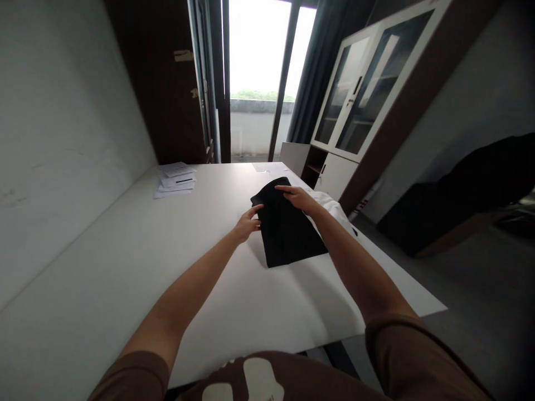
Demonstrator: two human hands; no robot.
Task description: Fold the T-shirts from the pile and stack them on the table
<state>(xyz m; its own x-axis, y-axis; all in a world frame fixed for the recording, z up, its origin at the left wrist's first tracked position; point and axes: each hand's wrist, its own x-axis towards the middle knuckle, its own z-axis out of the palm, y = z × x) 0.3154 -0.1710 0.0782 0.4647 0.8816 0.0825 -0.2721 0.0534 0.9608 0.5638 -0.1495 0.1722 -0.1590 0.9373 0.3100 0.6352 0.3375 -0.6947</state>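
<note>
A folded piece of black cloth (288, 231) lies at the right of the white table, its upper part raised and slightly curved. What kind of item it is, I cannot tell. My left hand (246, 224) grips the left edge of the cloth, with some fingertips hidden at the fabric. Across the upper part of the cloth rests my right hand (297, 197), its fingers stretched out on the surface. Just beyond my right forearm, a crumpled white cloth (332, 206) lies at the table's right edge, partly covered.
The white table (188, 267) runs from my body toward a window. Stacked papers (173, 186) with a dark pen (184, 180) lie at its far left, near the wall. Another sheet (265, 167) is at the far edge. A white cabinet (340, 172) stands behind on the right.
</note>
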